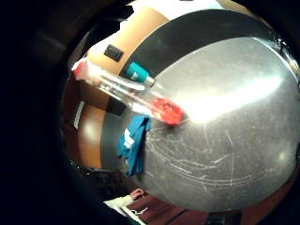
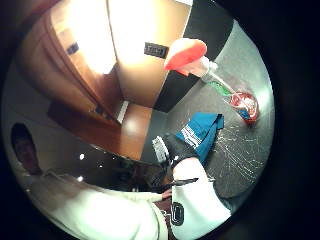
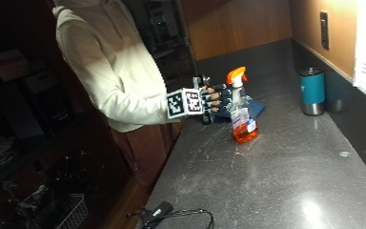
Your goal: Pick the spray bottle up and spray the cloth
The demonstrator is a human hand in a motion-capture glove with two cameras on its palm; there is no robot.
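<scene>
Spray bottle [image 3: 242, 119] stands upright on the dark speckled counter [image 3: 284, 176], near the counter's front edge, base on the surface. Clear body, orange liquid filling only the lower part, orange-and-white trigger head on top, small label on the side

Gloved right hand [image 3: 213, 101] is level with the bottle's neck, on the person's side of it. Fingers reach toward the neck, partly curled. Outside view can't settle whether they touch or wrap it, so grip state: cannot tell

Blue cloth [image 3: 249, 107] lies flat on the counter right behind the bottle, between it and the counter's far end; hand and bottle cover part of it from this angle. Thumb side palm view shows the cloth [image 2: 201, 131] crumpled, with a white printed patch, lying apart from the bottle's base [image 2: 245, 106]

Little finger side palm view: bottle [image 1: 136, 93] fills the middle, so it is close to the palm; cloth [image 1: 133, 140] lies beside it on the counter

Teal tumbler [image 3: 311, 90] with a steel base stands well apart, near the back wall. Person in a cream hoodie stands at the counter's edge
</scene>
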